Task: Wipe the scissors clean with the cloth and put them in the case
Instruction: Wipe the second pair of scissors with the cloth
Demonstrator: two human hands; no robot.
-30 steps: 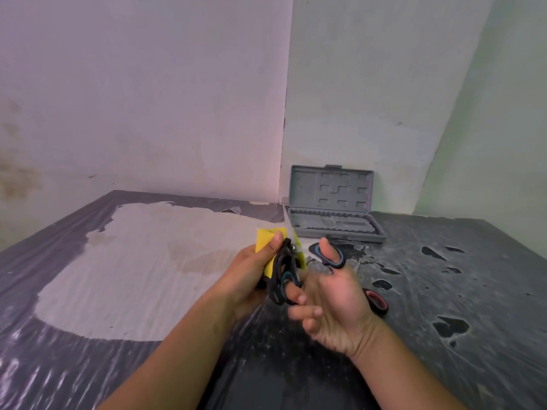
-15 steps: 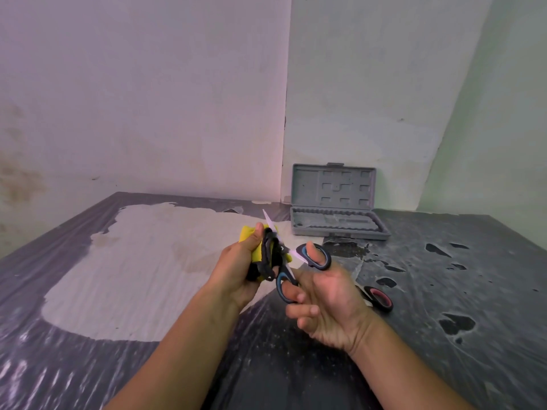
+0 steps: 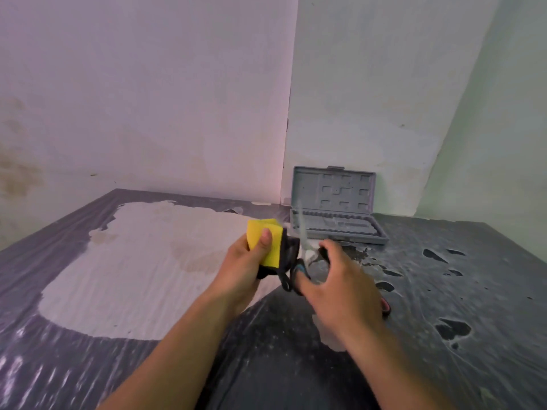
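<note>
My left hand (image 3: 245, 267) grips a folded yellow and black cloth (image 3: 268, 245), thumb pressed on its yellow face. My right hand (image 3: 340, 288) holds black scissors with blue-lined handles (image 3: 299, 266), fingers through the loops. The blurred blades point up and away, right beside the cloth. An open grey case (image 3: 337, 220) stands behind the hands at the wall, lid upright, tray showing rows of moulded slots.
A second pair of scissors with a red-lined handle (image 3: 385, 306) lies on the table, mostly hidden by my right hand. The table is covered in dark, wrinkled plastic sheet (image 3: 444, 291) with holes, and a large pale worn patch (image 3: 142, 261) at the left.
The cloth has come off the blades and moved left in my left hand. The scissors' blades have swung upward in my right hand.
</note>
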